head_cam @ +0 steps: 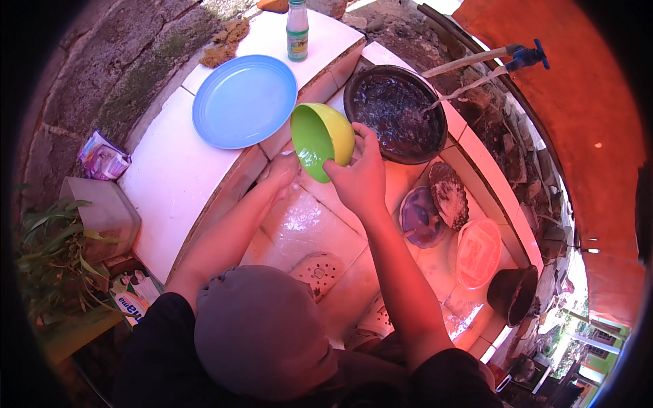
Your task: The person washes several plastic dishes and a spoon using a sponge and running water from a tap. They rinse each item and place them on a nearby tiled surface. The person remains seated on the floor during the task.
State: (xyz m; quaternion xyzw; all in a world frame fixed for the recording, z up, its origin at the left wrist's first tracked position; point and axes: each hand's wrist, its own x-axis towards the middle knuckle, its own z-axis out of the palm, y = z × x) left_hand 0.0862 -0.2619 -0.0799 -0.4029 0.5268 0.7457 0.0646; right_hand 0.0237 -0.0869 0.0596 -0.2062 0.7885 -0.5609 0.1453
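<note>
My right hand [363, 178] grips the rim of a green plastic bowl [341, 133], which is tilted on its side with its shiny inside towards the left. Just left of and below the bowl is my left hand [282, 173], wet and partly blurred; whether it holds anything cannot be made out. A light blue plastic basin or plate [245, 102] rests on the white tiled ledge. Beyond my right hand, water runs from a blue-handled tap [528, 57] into a dark round basin [443, 137] full of water.
On the ledge stand a glass bottle [297, 38] and brown scrubbing fibre [225, 43]. A purple packet [104, 159] lies by a planter [107, 219]. On the tiled floor are a purple dish [421, 217], a dark scalloped mould [449, 196], a clear plastic lid [478, 253] and a dark pot [511, 296].
</note>
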